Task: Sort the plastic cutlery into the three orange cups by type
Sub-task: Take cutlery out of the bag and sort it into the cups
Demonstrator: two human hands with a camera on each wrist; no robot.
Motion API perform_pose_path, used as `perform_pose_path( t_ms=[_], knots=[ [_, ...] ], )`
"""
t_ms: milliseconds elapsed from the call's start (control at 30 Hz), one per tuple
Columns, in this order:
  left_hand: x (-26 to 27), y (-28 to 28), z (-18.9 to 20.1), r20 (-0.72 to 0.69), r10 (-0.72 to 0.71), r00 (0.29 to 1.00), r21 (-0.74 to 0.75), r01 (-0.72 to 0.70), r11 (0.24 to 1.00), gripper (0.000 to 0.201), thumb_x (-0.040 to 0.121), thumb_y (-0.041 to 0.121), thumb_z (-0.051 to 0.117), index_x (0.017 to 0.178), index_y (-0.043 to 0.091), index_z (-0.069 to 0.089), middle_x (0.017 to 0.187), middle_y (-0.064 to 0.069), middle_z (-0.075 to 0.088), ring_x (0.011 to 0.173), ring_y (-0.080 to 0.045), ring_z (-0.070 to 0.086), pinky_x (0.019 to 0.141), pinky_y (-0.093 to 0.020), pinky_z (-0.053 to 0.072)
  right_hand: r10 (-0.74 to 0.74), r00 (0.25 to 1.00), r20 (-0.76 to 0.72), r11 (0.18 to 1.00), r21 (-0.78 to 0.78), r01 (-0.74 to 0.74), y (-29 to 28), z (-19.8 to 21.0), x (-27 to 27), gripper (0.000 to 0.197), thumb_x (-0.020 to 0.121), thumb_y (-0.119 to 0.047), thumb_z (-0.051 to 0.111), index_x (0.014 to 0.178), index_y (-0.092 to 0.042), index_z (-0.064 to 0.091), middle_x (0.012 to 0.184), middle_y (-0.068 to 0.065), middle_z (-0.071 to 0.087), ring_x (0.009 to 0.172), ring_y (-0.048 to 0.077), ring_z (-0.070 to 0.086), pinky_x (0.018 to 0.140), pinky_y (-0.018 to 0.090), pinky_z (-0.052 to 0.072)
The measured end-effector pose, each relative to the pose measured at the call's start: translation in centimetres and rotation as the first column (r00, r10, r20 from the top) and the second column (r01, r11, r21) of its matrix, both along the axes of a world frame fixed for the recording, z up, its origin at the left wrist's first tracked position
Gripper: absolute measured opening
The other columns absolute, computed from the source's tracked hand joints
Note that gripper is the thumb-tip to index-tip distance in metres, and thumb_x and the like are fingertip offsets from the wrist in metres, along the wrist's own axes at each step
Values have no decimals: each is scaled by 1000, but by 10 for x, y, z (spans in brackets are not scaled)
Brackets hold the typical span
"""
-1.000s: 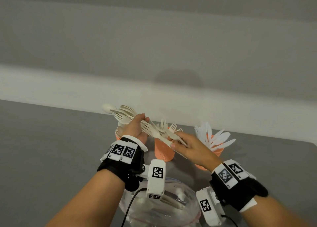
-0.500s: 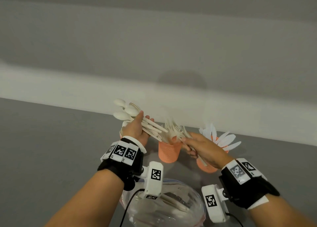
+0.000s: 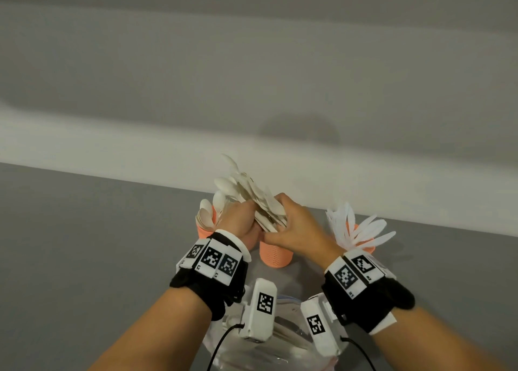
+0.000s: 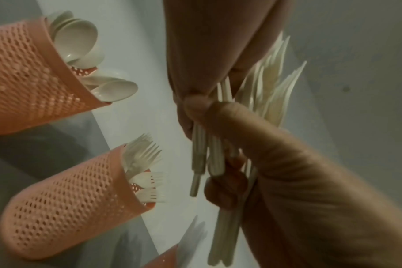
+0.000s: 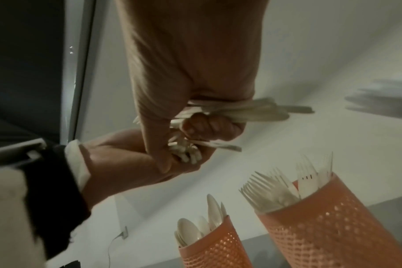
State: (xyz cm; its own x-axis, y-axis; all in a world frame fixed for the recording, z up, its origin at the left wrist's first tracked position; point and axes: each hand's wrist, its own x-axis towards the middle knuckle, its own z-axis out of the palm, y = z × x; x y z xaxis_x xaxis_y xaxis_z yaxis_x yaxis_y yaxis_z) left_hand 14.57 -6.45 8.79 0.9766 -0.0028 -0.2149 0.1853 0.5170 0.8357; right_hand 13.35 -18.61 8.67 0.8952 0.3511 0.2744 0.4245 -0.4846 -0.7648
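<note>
Grey tabletop (image 3: 84,244), three orange cups. Both left hand (image 3: 241,222) and right hand (image 3: 294,230) clenched round spoon bundle (image 3: 252,194). Best squared up, then lowered handles-first into spoon cup (image 3: 204,230).

You have a bundle of white plastic cutlery (image 3: 252,199) raised above the three orange mesh cups, spoon bowls fanning up and left. The left cup (image 3: 204,230) holds spoons (image 5: 190,230), the middle cup (image 3: 276,254) holds forks (image 5: 271,192), and the right cup (image 3: 364,247) holds knives (image 3: 358,225) splayed outward. All three cups stand upright in a row on the grey table.
</note>
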Motion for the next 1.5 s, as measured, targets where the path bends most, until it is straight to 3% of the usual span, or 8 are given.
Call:
perform_pose_path(
  t_ms=[167, 433, 600, 733, 867, 1000, 1267, 1500],
  knots=[
    [-4, 3, 8, 75, -138, 988, -155, 148, 977, 32, 97, 13, 34, 81, 4, 61, 66, -8, 71, 65, -18, 70, 70, -33, 52, 0, 998, -64, 993, 115, 7, -6, -1, 3, 15, 83, -10, 59, 96, -15, 64, 86, -1, 71, 80, 6, 66, 74, 21, 50],
    [-10, 0, 9, 151, -127, 980, -174, 153, 973, 18, 95, 4, 42, 98, 0, 59, 75, -9, 74, 70, -21, 72, 58, -30, 58, 185, 858, -480, 915, 402, 27, -16, -1, 3, 9, 85, -15, 63, 94, -13, 63, 68, 3, 65, 54, 22, 51, 39, 18, 38],
    [-9, 1, 9, 206, -24, 978, -147, 55, 988, 23, 90, -3, 48, 111, -5, 58, 93, -16, 68, 79, -23, 71, 61, -29, 58, 49, 966, -254, 941, 336, 41, -15, -1, 4, 14, 85, -21, 65, 97, -25, 62, 90, -7, 70, 79, -1, 66, 74, 13, 51],
    [-7, 4, 10, 182, -29, 983, -129, 53, 990, 31, 88, 0, 53, 119, -7, 54, 105, -21, 65, 79, -21, 72, 62, -27, 57, -11, 988, -155, 963, 266, 53, -9, 7, 3, 9, 88, -30, 60, 96, -33, 59, 91, -16, 67, 83, -4, 64, 73, 5, 48],
    [-7, 8, 7, 156, 1, 988, -148, 22, 989, 31, 87, -3, 53, 118, -1, 56, 105, -20, 66, 82, -24, 71, 73, -36, 59, -86, 996, 39, 970, 233, 74, -7, 15, 3, 20, 85, -28, 64, 103, -20, 65, 95, -4, 69, 88, 6, 65, 79, 20, 50],
    [-7, 11, 7, 108, 9, 994, -97, 1, 995, 18, 90, -7, 45, 103, -2, 56, 81, -15, 62, 64, -18, 70, 53, -25, 56, -28, 971, 236, 999, -34, 37, 8, 11, 6, 26, 76, -13, 71, 101, -8, 66, 86, 5, 60, 78, 19, 57, 69, 31, 44],
    [-4, 34, 2, 127, -18, 992, 138, 0, 990, 22, 87, -13, 45, 74, -1, 58, 55, -11, 59, 49, -16, 62, 50, -22, 52, -69, 971, 231, 989, -115, 98, 22, 7, 6, 25, 85, -22, 60, 104, -6, 58, 104, 9, 65, 94, 25, 60, 78, 37, 48],
    [-6, 44, -4, 236, -59, 970, 204, 10, 979, 18, 80, -18, 52, 88, -6, 63, 76, -12, 70, 71, -20, 70, 70, -30, 59, 25, 967, 253, 981, -192, 25, 22, 5, 12, 27, 84, -15, 62, 108, -3, 60, 101, 14, 59, 91, 28, 58, 78, 40, 46]
  ],
)
